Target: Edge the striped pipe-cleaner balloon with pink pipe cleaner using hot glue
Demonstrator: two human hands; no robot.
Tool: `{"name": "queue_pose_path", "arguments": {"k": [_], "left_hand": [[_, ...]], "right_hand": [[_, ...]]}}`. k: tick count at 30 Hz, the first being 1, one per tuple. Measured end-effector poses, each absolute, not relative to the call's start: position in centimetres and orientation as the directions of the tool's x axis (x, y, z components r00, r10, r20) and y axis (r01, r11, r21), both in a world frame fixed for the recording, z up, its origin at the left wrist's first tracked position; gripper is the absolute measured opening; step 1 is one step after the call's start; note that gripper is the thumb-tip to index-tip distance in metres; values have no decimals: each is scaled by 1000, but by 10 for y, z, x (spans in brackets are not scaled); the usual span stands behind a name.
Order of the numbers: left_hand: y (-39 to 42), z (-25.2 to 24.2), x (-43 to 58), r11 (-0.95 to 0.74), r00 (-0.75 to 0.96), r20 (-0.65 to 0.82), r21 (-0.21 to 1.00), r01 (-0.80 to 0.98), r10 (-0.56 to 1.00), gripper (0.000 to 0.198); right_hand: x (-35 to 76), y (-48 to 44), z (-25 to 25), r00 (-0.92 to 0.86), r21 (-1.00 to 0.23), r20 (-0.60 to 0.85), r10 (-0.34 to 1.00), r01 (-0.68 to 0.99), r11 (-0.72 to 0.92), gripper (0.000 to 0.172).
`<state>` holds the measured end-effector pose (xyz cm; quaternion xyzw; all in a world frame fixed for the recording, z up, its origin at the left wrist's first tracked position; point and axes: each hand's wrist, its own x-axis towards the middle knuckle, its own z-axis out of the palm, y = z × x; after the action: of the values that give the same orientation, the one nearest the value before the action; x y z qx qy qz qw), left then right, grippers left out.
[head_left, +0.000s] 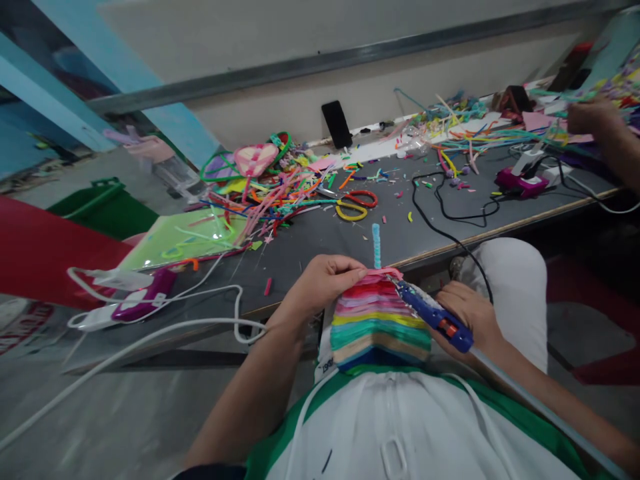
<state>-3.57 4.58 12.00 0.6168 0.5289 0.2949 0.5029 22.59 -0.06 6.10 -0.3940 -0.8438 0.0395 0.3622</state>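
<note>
Grey tabletop (325, 248) stretches ahead of you. Your left hand (325, 283) pinches the striped piece (377, 328), just off the tabletop's near edge, by its pink rim (376, 273); your right hand (473, 310) wraps around the glue gun (433, 313), its tip (393, 279) at that rim. Better to draw the tip along slowly and evenly, left fingers (344, 263) well clear (it is probably hot). Just past the rim shows a blue stem (377, 247); farther out lie scissors (352, 213), and a phone (337, 125) leans near the tabletop's far edge.
</note>
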Motion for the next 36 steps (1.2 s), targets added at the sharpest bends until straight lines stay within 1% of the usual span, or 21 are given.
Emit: {"name": "queue_pose_path", "arguments": {"k": [7,11,16,24,30,36], "left_hand": [[45,120,-35,81,257,-177,935,346,950,31],[46,118,-36,77,257,-175,933,351,950,30],[47,117,-37,55,274,-160,933,357,948,28],[46,118,-36,80,272,-176,940,332,946,29],[47,117,-37,65,280,-169,937,344,945,30],[47,116,-38,61,290,-165,939,338,943,29]], "right_hand": [[223,2,60,-436,-298,578,690,675,675,9],[221,1,62,-428,-279,587,687,689,668,9],[223,0,63,-433,-279,590,682,683,675,9],[225,-1,62,-410,-299,593,693,686,663,9],[231,-2,58,-411,-274,600,686,700,659,9],[235,-1,54,-408,-281,603,685,696,661,8]]}}
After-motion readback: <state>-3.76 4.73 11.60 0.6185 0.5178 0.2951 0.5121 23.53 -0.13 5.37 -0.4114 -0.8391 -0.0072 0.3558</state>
